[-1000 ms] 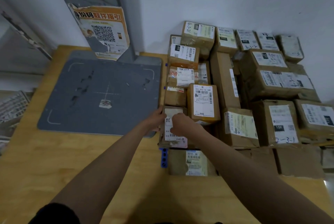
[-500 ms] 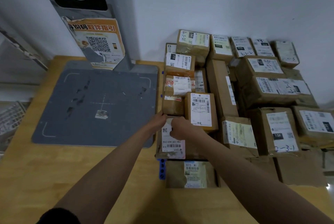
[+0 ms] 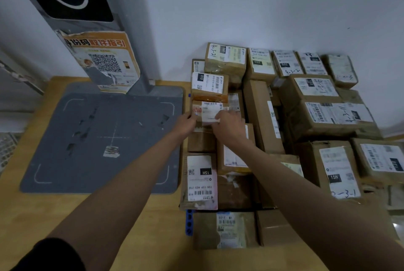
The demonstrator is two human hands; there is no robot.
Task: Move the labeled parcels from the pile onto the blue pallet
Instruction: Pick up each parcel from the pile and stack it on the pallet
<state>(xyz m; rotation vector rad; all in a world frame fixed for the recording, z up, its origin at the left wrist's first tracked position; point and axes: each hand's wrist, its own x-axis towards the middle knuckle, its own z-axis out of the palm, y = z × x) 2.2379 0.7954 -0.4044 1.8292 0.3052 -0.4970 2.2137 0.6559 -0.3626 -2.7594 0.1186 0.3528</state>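
Brown cardboard parcels with white labels are packed tightly on the right, covering a blue pallet [image 3: 189, 223] of which only a small corner shows. A small parcel with a red-and-white label [image 3: 209, 110] lies in the left column. My left hand [image 3: 187, 122] grips its left edge. My right hand [image 3: 227, 123] holds its right side, fingers curled over the label. A flat parcel marked 15H [image 3: 201, 181] lies nearer to me, untouched. Below it sits another labeled parcel [image 3: 227, 230].
A grey scanner mat [image 3: 105, 139] lies on the wooden table [image 3: 65, 211] at left, with its grey post [image 3: 122, 30] and an orange QR poster [image 3: 105, 60] behind. A white wall backs the parcel stack. Larger boxes [image 3: 332, 115] fill the right side.
Both hands left the 15H parcel lying at the front of the stack and reached farther back to the small red-and-white labeled parcel. The view tilted upward.
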